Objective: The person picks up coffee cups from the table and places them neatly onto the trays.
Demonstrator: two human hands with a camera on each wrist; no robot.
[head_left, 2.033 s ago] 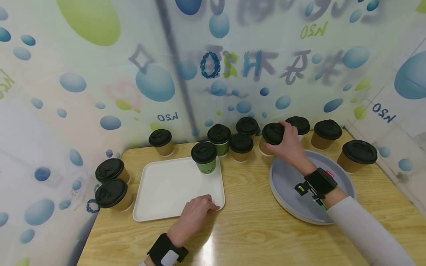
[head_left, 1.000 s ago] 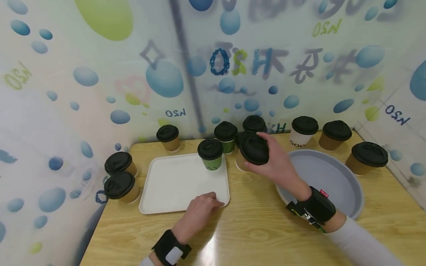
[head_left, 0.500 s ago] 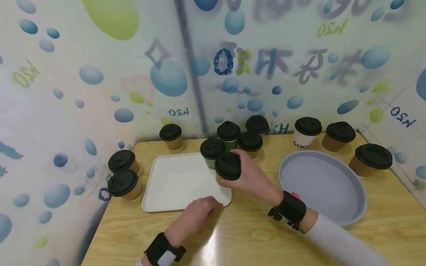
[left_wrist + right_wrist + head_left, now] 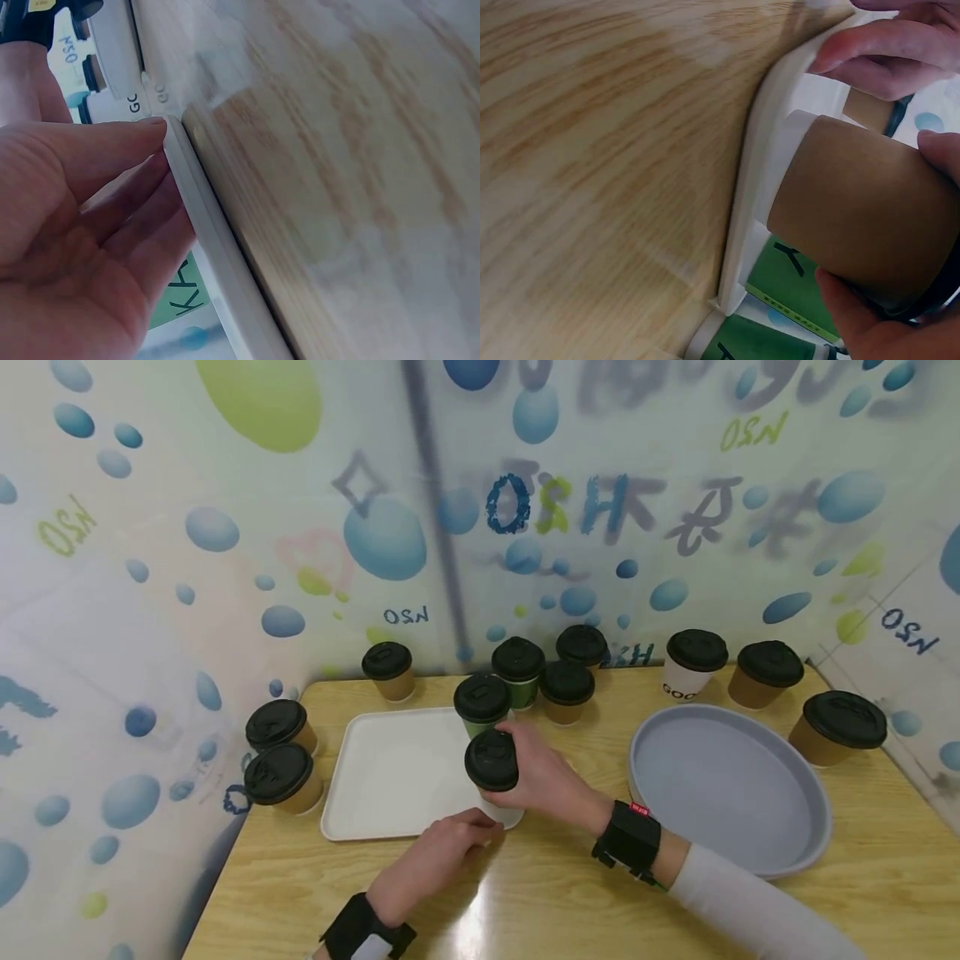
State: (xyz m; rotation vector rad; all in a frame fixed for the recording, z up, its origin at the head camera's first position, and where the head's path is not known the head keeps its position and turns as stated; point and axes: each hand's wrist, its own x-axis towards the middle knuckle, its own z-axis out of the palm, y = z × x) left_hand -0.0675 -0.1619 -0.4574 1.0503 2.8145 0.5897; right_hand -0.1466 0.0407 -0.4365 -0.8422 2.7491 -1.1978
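My right hand (image 4: 536, 768) grips a brown paper coffee cup (image 4: 862, 210) with a black lid (image 4: 492, 760). The cup is at the right end of the white tray (image 4: 397, 777), its base close to the tray floor; whether it touches cannot be told. Right behind it on the tray stands a green paper cup (image 4: 784, 281), also black-lidded. At the tray's front right corner, my left hand (image 4: 438, 856) holds the rim, thumb and fingers (image 4: 161, 240) meeting it. The left fingertips are partly hidden behind the rim in the left wrist view.
A round grey tray (image 4: 727, 785) lies at the right. Several lidded cups line the back, among them a green cup (image 4: 521, 693), a brown cup (image 4: 566, 703) and a white cup (image 4: 684, 681). Two brown cups (image 4: 303, 793) stand left of the white tray. A patterned wall rises behind.
My right hand has taken the brown cup from the back row, carried it left and forward, and brought it over the white tray. My left hand has stayed at the tray corner.
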